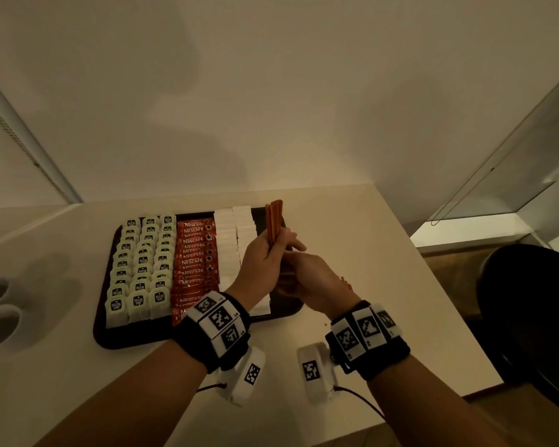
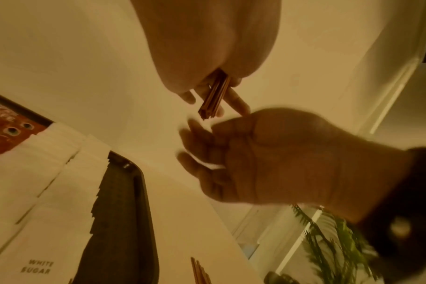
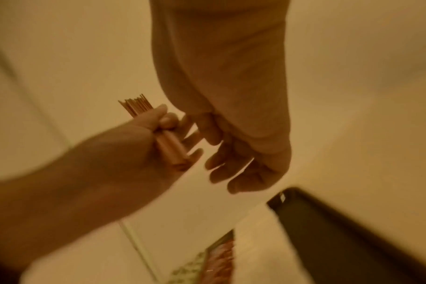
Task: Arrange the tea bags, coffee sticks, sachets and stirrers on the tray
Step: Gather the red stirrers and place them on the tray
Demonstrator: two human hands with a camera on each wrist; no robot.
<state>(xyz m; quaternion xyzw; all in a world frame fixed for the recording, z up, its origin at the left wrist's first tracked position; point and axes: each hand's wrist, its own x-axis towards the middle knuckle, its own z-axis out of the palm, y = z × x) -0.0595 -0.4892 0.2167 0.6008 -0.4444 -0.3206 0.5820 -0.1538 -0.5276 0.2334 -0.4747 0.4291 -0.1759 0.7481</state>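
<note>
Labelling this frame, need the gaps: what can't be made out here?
- Stirrer count: head view, sticks bunched in left hand.
- Right hand fingers: head view, its own back hides them; wrist views blurred.
- Tray right strip: hands cover it.
- Loose stirrers: left wrist view, cut off by bottom edge.

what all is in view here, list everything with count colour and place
tray: one, black, on the table
tea bags: three rows, pale with dark labels, left part of the tray
coffee sticks: one red column, beside the tea bags
sugar sachets: two white columns, right of the coffee
stirrers: one orange-brown bundle, in the left grip above the tray's right side
loose stirrers: a few, on the table right of the tray
table: one, white
chair: one, black, far right
left hand: grips the bundle
right hand: fingers relaxed, beside the bundle's lower end
</note>
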